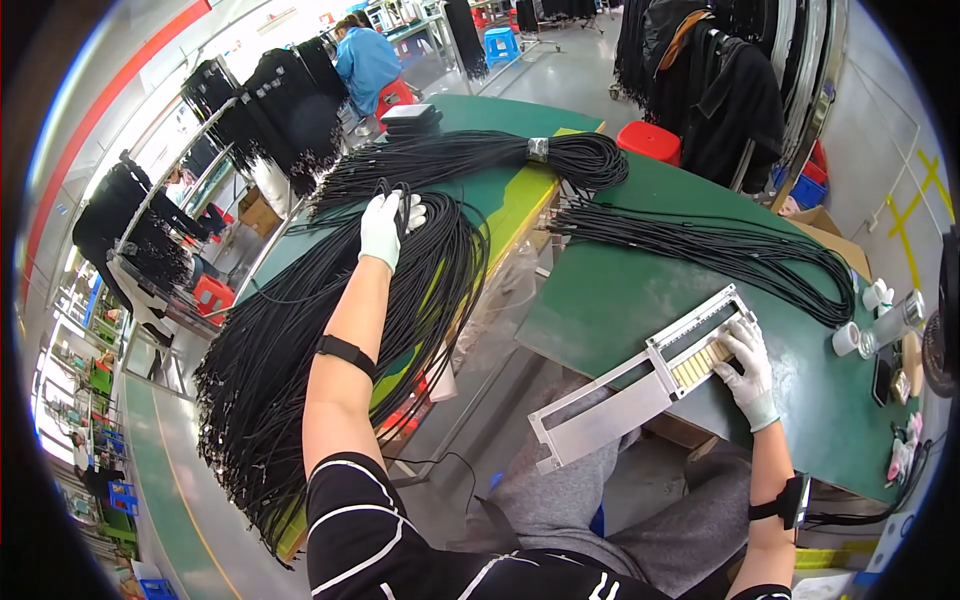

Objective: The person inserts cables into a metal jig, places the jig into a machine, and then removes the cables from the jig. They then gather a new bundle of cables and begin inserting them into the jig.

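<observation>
My left hand (385,227), in a white glove, reaches out over a big heap of black cords (300,330) on the green table to my left and grips a few of them between its fingers. My right hand (748,367), also gloved, rests on the end of a long metal jig (640,385) with a slotted frame and pale strips in it, at the near edge of the green table (620,300) on my right. A second spread of black cords (700,245) lies beyond the jig.
A taped bundle of black cords (500,155) lies further back. Small white rolls and a bottle (880,315) stand at the right edge. A red stool (650,140), hanging dark garments (720,90) and a person in blue (365,60) are behind.
</observation>
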{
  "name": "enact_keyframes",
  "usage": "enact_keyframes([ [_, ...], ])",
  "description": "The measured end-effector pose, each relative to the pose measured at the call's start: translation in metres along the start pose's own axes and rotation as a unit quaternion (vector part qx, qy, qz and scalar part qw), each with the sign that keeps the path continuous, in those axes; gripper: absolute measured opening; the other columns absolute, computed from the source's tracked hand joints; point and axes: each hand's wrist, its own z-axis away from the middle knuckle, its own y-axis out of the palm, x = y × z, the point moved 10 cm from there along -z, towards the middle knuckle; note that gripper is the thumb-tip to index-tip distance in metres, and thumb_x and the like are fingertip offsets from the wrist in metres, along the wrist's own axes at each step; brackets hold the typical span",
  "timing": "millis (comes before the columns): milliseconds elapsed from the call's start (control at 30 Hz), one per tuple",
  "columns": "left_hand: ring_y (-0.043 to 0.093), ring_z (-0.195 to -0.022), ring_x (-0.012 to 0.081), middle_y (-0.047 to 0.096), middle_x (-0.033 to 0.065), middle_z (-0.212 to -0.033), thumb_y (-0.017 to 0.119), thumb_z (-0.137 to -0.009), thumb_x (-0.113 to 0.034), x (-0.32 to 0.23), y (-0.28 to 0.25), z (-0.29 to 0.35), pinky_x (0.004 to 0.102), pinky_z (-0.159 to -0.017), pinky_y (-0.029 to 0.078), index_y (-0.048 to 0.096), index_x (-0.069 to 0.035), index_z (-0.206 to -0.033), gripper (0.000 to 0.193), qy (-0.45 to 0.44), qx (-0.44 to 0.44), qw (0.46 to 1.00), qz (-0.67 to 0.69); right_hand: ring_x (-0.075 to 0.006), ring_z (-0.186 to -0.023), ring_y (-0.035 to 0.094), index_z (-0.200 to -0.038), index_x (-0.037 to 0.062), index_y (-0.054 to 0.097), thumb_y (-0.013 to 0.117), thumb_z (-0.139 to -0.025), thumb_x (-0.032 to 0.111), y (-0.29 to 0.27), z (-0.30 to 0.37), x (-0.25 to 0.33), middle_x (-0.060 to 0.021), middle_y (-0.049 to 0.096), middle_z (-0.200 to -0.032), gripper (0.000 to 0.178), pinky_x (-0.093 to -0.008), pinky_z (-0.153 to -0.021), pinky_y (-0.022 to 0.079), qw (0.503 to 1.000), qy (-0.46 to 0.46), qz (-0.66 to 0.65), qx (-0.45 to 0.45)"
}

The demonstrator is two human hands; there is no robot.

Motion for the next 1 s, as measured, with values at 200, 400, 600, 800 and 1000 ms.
enact_keyframes([
  [200, 0.071, -0.079, 0.0244, 0.071, 0.0163, -0.100, 0.060, -0.101, -0.026, 0.009, -0.017, -0.016, 0.0363, -0.066, 0.060, 0.060, -0.001, -0.112, 0.027, -0.024, 0.005, 0.999, -0.046, -0.0417, -0.139, 0.043, -0.123, 0.0014, 0.066, 0.078, -0.081, 0.030, 0.002, 0.000, -0.003, -0.0179, 0.058, -0.139, 0.053, -0.0507, -0.119, 0.030, 1.000, 0.005, -0.015, -0.010],
  [400, 0.070, -0.089, 0.0238, 0.072, 0.0127, -0.099, 0.077, -0.086, -0.047, 0.018, 0.012, -0.037, 0.0409, -0.083, 0.057, 0.067, 0.001, -0.106, 0.053, -0.028, 0.012, 0.871, -0.490, -0.0413, -0.139, 0.044, -0.122, 0.0003, 0.066, 0.077, -0.081, 0.027, -0.002, 0.005, -0.006, -0.0184, 0.058, -0.139, 0.050, -0.0507, -0.118, 0.030, 1.000, 0.009, -0.009, -0.007],
  [600, 0.049, -0.052, 0.0106, 0.059, 0.0003, -0.070, 0.082, -0.083, -0.036, 0.038, -0.014, -0.079, 0.0277, -0.048, 0.041, 0.067, -0.007, -0.084, 0.033, 0.114, 0.017, 0.678, -0.726, -0.0408, -0.139, 0.044, -0.122, 0.0001, 0.066, 0.076, -0.081, 0.024, 0.003, -0.002, 0.001, -0.0186, 0.059, -0.138, 0.048, -0.0503, -0.119, 0.030, 0.999, -0.011, -0.030, -0.019],
  [800, 0.041, -0.043, 0.0071, 0.056, -0.0025, -0.064, 0.078, -0.086, -0.031, 0.074, 0.008, -0.051, 0.0252, -0.040, 0.036, 0.065, -0.008, -0.082, 0.026, -0.201, 0.115, 0.891, -0.391, -0.0404, -0.140, 0.044, -0.121, 0.0007, 0.067, 0.076, -0.081, 0.024, -0.005, 0.006, -0.012, -0.0184, 0.059, -0.138, 0.047, -0.0503, -0.120, 0.028, 0.999, 0.024, -0.027, -0.008],
  [1000, 0.042, -0.045, 0.0064, 0.055, -0.0021, -0.061, 0.074, -0.088, -0.029, 0.028, -0.001, -0.032, 0.0244, -0.041, 0.034, 0.065, -0.008, -0.078, 0.024, -0.167, 0.084, 0.951, -0.247, -0.0400, -0.141, 0.043, -0.121, 0.0009, 0.067, 0.075, -0.083, 0.026, -0.001, 0.003, -0.010, -0.0186, 0.059, -0.140, 0.046, -0.0504, -0.121, 0.027, 0.998, 0.021, -0.054, -0.015],
])
